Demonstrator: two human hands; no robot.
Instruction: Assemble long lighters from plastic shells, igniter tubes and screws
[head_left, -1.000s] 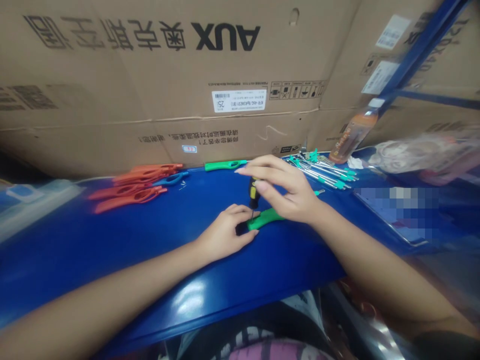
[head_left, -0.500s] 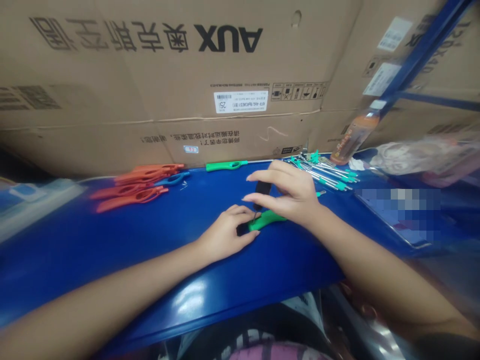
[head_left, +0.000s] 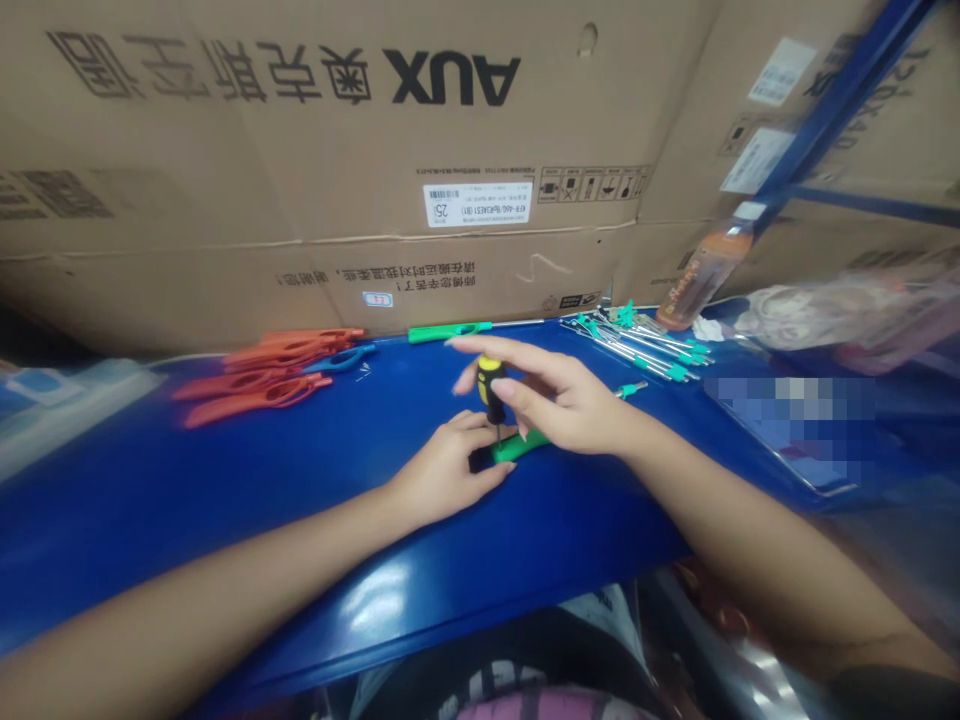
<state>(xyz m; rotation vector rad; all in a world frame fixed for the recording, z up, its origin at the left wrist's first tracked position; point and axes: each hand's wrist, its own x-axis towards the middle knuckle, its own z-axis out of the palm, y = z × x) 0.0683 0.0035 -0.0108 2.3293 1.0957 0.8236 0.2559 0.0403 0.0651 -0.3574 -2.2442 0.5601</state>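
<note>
your right hand (head_left: 559, 400) is closed in a fingertip pinch on one screwdriver (head_left: 491, 388) with a yellow-and-black handle. it stands upright, its thin shaft reaching down to one green plastic handle (head_left: 521, 447). your left hand (head_left: 448, 470) is closed around that handle's black end, which lies on the blue bench (head_left: 225, 490). farther along the bench are one more green handle (head_left: 442, 332), about four overlapping orange handles (head_left: 255, 405), one blue handle (head_left: 345, 358), and a bundle of green-tipped metal rods (head_left: 637, 345). one loose green-tipped rod (head_left: 630, 390) lies just beside your right hand.
</note>
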